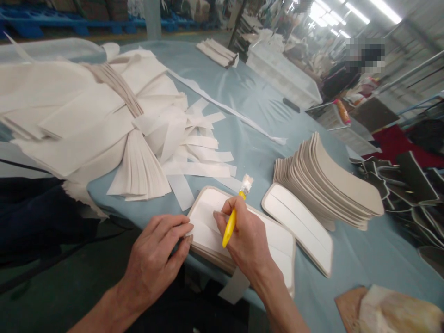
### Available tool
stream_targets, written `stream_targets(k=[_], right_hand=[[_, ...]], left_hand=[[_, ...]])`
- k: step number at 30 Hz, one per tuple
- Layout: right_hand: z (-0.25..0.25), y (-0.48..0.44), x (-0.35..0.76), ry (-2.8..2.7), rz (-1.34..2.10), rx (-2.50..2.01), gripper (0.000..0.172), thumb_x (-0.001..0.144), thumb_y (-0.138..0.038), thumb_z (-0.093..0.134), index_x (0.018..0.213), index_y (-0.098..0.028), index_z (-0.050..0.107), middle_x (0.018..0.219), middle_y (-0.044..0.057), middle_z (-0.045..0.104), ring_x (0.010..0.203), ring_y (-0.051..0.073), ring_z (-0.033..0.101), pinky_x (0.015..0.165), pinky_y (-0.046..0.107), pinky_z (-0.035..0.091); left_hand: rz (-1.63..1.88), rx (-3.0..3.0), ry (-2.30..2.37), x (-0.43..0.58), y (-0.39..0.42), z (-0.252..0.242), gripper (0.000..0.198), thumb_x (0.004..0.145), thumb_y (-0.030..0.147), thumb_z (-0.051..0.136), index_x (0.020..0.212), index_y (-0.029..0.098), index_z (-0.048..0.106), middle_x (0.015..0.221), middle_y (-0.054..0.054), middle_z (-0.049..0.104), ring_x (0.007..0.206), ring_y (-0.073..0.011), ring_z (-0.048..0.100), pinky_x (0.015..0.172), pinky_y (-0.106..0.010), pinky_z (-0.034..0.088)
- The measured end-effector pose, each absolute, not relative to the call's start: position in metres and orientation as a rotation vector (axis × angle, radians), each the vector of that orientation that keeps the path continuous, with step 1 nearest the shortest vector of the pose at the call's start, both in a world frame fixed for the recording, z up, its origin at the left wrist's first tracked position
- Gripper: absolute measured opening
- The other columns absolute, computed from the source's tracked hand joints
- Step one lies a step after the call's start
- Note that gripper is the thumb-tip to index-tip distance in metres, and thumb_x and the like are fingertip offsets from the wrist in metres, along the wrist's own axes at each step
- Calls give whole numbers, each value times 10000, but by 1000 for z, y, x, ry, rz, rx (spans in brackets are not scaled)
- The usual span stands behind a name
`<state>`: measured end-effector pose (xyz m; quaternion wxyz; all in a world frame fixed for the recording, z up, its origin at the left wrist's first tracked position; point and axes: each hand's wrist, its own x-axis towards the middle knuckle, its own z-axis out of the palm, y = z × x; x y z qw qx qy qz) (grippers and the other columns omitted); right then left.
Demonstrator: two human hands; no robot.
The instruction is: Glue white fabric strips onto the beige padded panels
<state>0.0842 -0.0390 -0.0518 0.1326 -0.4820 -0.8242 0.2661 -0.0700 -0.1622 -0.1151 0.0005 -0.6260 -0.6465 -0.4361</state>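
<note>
My right hand point(244, 231) is closed around a yellow-handled brush point(230, 226), whose pale bristles point up and away from me. The hand is over a stack of white panels with rounded corners and beige edging point(211, 208). At the near left corner of that stack, my left hand point(159, 249) touches the edge with its fingertips, fingers lying close together. A white strip point(236, 286) hangs out at the stack's near side. Just right of the stack lies a single white panel point(300, 229) with a line along it, beside a tall fanned stack of beige pieces point(326, 180).
Cream fabric pieces point(79, 101) and loose white strips point(204, 143) spread over the blue-covered table point(239, 88) at left. A long narrow strip point(232, 111) crosses the middle. Farther back are a translucent bin point(284, 74) and a person point(347, 69). A stained cloth point(395, 310) lies near right.
</note>
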Motion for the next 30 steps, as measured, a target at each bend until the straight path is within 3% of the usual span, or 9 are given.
stream_targets(k=[17,30], right_hand=[[-51,-33,83,-2505,674,-1447,86,897,-331,552,925,-265,504,657,-37,574,553,185,515,576,254,261],[-49,-30,82,-2512,732,-1422,111,886,-322,590,941,-266,511,649,-44,554,569,187,519,586,257,263]], left_hand=[[-1346,-1982,-2032,-80,-160,-116,237,930,77,639,1143,180,638,1107,-78,717,1035,-206,644,977,-369,529],[-1304,-1904,-2184,-88,-144,-115,195,989,237,575,1159,196,660,1110,-73,756,1063,-236,683,986,-394,547]])
